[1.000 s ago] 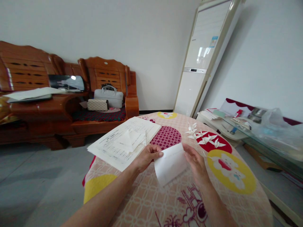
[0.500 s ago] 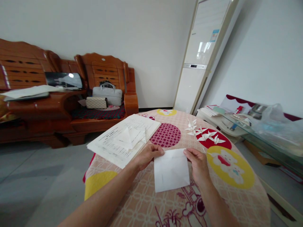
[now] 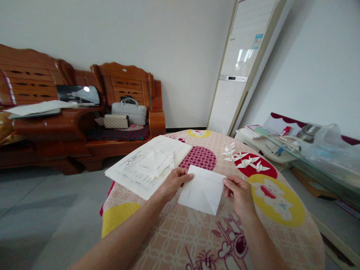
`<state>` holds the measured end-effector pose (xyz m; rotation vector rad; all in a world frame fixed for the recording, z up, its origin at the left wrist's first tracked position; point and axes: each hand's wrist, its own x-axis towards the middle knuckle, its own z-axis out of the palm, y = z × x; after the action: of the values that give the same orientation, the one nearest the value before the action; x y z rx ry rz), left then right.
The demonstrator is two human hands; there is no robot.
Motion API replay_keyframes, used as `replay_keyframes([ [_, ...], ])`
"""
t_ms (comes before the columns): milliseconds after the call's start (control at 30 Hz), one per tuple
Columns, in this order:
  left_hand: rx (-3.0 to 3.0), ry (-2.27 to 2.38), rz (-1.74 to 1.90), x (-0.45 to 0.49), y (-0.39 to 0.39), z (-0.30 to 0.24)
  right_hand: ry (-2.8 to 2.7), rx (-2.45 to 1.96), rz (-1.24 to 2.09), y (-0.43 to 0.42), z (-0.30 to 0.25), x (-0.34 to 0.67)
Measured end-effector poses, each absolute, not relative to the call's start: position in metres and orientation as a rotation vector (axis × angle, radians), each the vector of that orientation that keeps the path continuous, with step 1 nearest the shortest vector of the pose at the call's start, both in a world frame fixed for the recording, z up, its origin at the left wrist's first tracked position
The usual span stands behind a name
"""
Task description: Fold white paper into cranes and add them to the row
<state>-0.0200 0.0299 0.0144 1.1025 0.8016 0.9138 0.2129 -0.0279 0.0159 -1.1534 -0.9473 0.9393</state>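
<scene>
A: What are the hands doing?
B: The left hand (image 3: 177, 182) is pinching the far left corner of a creased white paper sheet (image 3: 201, 189); the right hand (image 3: 240, 193) is gripping its far right corner. The sheet is showing over the middle of the round tabletop (image 3: 152, 243); whether it is touching, I cannot tell.
A: And the surface?
B: A patterned tablecloth (image 3: 171, 228) is covering it. Origami cranes (image 3: 249, 162) are sitting near the right edge, partly over a red circle (image 3: 272, 173); printed papers (image 3: 126, 170) are lying along the left edge.
A: The room?
B: A floor-standing air conditioner (image 3: 226, 101) is rising beyond the far edge. Leftward, a grey handbag (image 3: 136, 113) is resting on a carved wooden armchair (image 3: 120, 79).
</scene>
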Motion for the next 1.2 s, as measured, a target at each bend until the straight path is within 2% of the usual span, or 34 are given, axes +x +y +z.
replay_keyframes([
  [333,1.204,0.911,1.028,-0.017,0.026,0.017,-1.057,-1.289,0.933,-0.028,0.015,0.209],
  [433,1.275,0.974,0.955,-0.016,0.026,0.013,-1.154,-1.417,0.738,-0.025,0.011,0.213],
  [600,1.17,1.142,1.039,-0.013,0.033,-0.004,-1.684,-1.506,0.161,-0.029,0.005,0.211],
  [733,1.056,1.157,1.07,-0.013,0.037,-0.013,-2.16,-1.365,0.15,-0.043,-0.006,0.183],
  [933,1.13,1.1,1.046,-0.014,0.039,-0.013,-2.261,-1.417,-0.107,-0.045,-0.005,0.161],
  [1067,1.491,1.141,1.239,-0.028,0.045,0.0,-2.339,-1.515,0.047,-0.048,0.014,0.174],
  [1200,1.812,0.763,0.891,-0.044,0.035,0.026,-2.319,-1.543,0.367,-0.054,0.025,0.185],
])
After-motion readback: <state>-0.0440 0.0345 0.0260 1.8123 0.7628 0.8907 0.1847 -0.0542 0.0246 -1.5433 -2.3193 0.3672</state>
